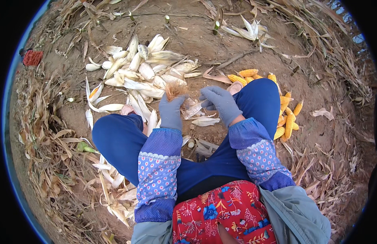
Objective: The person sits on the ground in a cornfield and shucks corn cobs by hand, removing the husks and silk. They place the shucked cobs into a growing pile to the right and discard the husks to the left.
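Both my hands wear grey gloves and are close together above my lap. My left hand (171, 113) is closed around a dry corn husk; a tuft of brown corn silk (175, 89) sticks out above its fingers. Pale, papery husk (191, 109) shows between the hands, and any ear inside my left hand is hidden. Just to the right, my right hand (222, 103) has its fingers curled in toward that husk. What its fingertips pinch, if anything, cannot be made out. Beyond my hands lies a pile of pale unhusked corn ears (145, 71).
Bare yellow corn cobs (289, 122) lie heaped beside my right knee. Loose husks (115, 183) litter the ground by my left leg. Dry stalks and leaves (46, 162) edge the soil. Cut stubs (216, 27) stand beyond the pile, and a red item (32, 57) is at far left.
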### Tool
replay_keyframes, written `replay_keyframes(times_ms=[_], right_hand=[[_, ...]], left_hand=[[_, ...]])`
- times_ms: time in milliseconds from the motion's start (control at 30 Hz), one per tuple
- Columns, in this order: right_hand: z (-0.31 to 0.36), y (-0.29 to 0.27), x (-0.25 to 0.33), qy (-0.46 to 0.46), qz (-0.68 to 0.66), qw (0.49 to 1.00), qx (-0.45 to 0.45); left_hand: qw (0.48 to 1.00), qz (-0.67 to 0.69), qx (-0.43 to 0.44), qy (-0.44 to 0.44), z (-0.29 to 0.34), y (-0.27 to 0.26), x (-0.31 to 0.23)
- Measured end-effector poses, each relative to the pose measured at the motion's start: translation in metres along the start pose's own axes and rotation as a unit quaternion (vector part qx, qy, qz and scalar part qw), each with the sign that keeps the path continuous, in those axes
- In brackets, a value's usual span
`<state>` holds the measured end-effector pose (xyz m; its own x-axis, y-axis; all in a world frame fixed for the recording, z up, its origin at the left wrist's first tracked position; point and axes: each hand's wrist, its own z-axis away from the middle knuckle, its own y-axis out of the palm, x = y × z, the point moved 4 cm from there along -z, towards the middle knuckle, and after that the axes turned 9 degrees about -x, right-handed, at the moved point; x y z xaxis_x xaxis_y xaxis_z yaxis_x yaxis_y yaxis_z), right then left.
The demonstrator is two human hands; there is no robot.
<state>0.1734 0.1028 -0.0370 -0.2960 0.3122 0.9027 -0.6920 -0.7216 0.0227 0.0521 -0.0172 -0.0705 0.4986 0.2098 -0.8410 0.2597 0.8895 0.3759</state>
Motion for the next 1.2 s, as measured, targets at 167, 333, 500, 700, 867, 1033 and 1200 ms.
replay_keyframes(times_ms=[167,333,500,700,867,1033,1200], right_hand=[[-0.004,0.002,-0.013,0.06,-0.055,0.997,0.009],[0.001,0.024,-0.01,0.051,-0.087,0.992,0.081],[-0.004,0.023,-0.005,-0.056,-0.011,0.995,0.084],[-0.017,0.015,-0.024,-0.059,0.059,0.996,0.022],[-0.022,0.009,-0.033,-0.035,-0.07,0.996,-0.044],[-0.017,0.009,-0.026,0.02,-0.109,0.99,-0.085],[-0.02,0.013,-0.029,0.001,-0.129,0.992,-0.001]], left_hand=[[0.998,0.023,0.028,-0.042,0.006,0.008,-0.008],[0.968,-0.202,0.048,0.143,-0.004,0.004,0.006],[0.76,-0.603,0.057,0.234,0.02,0.028,-0.013],[0.726,-0.653,0.121,0.18,0.027,0.036,-0.015],[0.887,-0.412,0.127,0.162,0.017,0.025,0.004],[0.992,-0.104,0.047,-0.046,-0.001,0.009,0.015],[0.987,-0.138,-0.004,-0.079,-0.011,-0.005,0.015]])
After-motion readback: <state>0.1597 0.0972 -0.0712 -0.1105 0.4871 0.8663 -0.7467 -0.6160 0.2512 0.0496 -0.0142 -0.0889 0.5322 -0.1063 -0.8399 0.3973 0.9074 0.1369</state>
